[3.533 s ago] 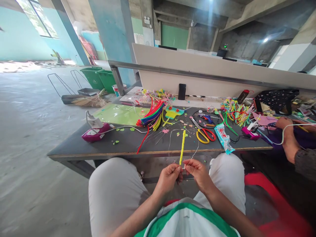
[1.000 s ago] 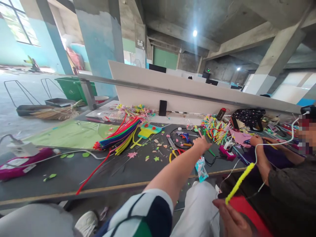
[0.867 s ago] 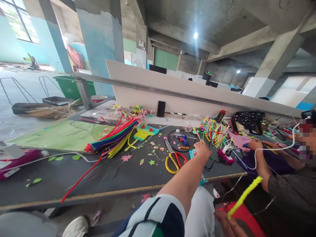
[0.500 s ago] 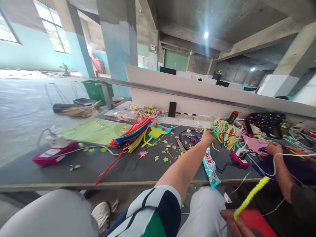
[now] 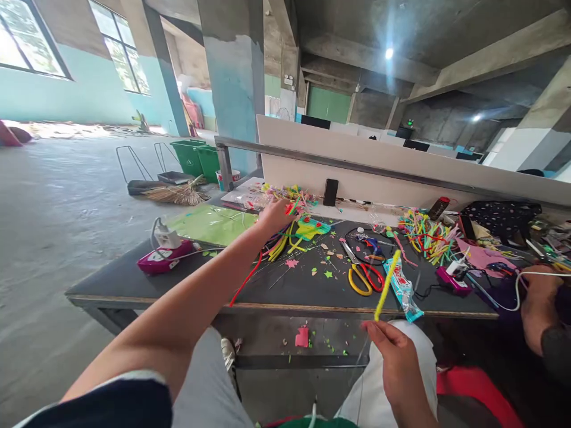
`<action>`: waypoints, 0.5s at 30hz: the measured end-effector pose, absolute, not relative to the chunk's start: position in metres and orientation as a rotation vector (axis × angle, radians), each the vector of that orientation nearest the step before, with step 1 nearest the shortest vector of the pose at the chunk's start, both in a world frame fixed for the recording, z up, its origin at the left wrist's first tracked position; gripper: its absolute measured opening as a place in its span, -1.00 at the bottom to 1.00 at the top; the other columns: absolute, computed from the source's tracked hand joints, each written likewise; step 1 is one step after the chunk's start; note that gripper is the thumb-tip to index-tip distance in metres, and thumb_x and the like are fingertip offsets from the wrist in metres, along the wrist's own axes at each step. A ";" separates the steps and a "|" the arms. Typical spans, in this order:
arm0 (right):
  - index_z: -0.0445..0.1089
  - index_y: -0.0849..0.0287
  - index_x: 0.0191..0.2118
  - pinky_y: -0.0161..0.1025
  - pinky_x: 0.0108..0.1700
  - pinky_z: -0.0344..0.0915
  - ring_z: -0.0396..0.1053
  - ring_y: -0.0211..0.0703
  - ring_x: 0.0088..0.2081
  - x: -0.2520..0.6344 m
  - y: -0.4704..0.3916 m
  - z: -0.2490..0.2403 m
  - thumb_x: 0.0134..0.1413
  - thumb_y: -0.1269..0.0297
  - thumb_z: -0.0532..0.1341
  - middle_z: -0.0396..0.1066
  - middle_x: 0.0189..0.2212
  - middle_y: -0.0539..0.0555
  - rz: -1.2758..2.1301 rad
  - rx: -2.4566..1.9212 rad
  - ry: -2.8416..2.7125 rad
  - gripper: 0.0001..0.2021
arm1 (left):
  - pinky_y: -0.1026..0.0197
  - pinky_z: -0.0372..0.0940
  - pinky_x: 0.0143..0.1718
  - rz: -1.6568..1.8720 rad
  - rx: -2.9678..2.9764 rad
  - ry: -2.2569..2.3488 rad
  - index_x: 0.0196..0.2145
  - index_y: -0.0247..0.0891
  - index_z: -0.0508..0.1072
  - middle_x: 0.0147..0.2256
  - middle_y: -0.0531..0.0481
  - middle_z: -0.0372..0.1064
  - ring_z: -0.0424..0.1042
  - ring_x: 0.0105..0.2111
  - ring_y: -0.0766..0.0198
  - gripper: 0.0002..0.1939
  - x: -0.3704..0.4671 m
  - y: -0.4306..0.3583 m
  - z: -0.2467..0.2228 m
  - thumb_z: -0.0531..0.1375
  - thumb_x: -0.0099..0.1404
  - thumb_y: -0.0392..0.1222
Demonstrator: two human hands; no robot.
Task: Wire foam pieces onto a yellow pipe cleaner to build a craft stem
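My left hand [image 5: 275, 217] reaches over the bundle of colored pipe cleaners [image 5: 277, 245] at the left back of the dark table. Its fingers are too blurred to tell what they touch or hold. Low at the right, my right hand [image 5: 392, 351] pinches the lower end of a fuzzy yellow pipe cleaner [image 5: 387, 286], which stands upright and leans slightly right. Scissors [image 5: 359, 270] with yellow and red handles lie behind it, beside a blue and white packet [image 5: 404, 291]. A yellow and teal fuzzy piece [image 5: 312, 228] lies right of the bundle.
A magenta power strip [image 5: 163, 261] sits at the table's left, near a green sheet [image 5: 209, 224]. Another magenta strip [image 5: 454, 280] and a multicolored pile [image 5: 428, 238] lie right. A phone [image 5: 331, 192] leans on the partition. Another person's hand [image 5: 539, 291] is at the far right.
My left hand has moved left from the multicolored pile to the bundle. My right hand has come further into view with the yellow pipe cleaner. The view has shifted, and the scissors' handles now show.
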State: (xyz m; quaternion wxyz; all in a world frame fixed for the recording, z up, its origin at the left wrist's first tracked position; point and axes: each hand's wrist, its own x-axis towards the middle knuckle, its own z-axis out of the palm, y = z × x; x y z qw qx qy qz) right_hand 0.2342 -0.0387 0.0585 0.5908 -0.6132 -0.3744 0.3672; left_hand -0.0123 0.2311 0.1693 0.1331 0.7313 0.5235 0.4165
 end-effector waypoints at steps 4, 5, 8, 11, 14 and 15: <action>0.57 0.20 -0.37 -0.16 -0.16 0.28 0.42 0.04 -0.24 0.204 -0.025 0.061 -0.14 0.00 0.31 0.55 -0.37 0.16 0.888 -1.409 -0.990 -0.66 | 0.23 0.28 -0.30 0.836 1.923 0.977 -0.23 -0.36 0.55 -0.35 -0.09 0.51 0.43 -0.36 0.20 -0.72 -0.009 0.124 0.112 0.25 0.08 -0.21; 0.57 0.20 -0.35 -0.17 -0.17 0.27 0.41 0.02 -0.24 0.197 -0.023 0.060 -0.12 0.00 0.30 0.54 -0.37 0.14 0.886 -1.414 -1.028 -0.66 | 0.23 0.28 -0.31 0.801 1.816 0.842 -0.23 -0.34 0.55 -0.36 -0.08 0.51 0.42 -0.37 0.21 -0.72 -0.003 0.097 0.099 0.25 0.09 -0.19; 0.56 0.21 -0.34 -0.20 -0.25 0.25 0.38 -0.01 -0.32 0.181 -0.021 0.058 -0.12 0.00 0.29 0.51 -0.49 0.09 0.877 -1.432 -1.122 -0.65 | 0.24 0.27 -0.33 0.885 1.529 0.634 -0.15 -0.29 0.52 -0.33 -0.08 0.48 0.40 -0.37 0.25 -0.67 0.008 0.038 0.076 0.27 0.08 -0.20; 0.56 0.21 -0.37 -0.24 -0.33 0.20 0.34 -0.07 -0.41 0.169 -0.021 0.055 -0.11 0.00 0.28 0.43 -0.60 0.04 0.912 -1.430 -1.194 -0.66 | 0.25 0.26 -0.34 0.964 1.457 0.552 -0.28 -0.31 0.53 -0.36 -0.06 0.45 0.37 -0.39 0.28 -0.77 -0.001 0.023 0.073 0.29 0.08 -0.19; 0.56 0.20 -0.38 -0.28 -0.38 0.16 0.29 -0.15 -0.46 0.161 -0.022 0.054 -0.08 0.02 0.26 0.42 -0.60 0.02 0.970 -1.404 -1.244 -0.68 | 0.26 0.25 -0.34 0.948 1.509 0.489 -0.38 -0.33 0.53 -0.40 -0.04 0.41 0.35 -0.41 0.30 -0.85 -0.018 0.032 0.071 0.30 0.09 -0.19; 0.56 0.20 -0.39 -0.29 -0.39 0.15 0.28 -0.17 -0.47 0.158 -0.022 0.055 -0.08 0.03 0.26 0.42 -0.59 0.02 0.988 -1.395 -1.249 -0.68 | 0.26 0.24 -0.34 0.952 1.523 0.466 -0.39 -0.33 0.52 -0.41 -0.04 0.39 0.35 -0.41 0.30 -0.86 -0.022 0.036 0.068 0.30 0.09 -0.20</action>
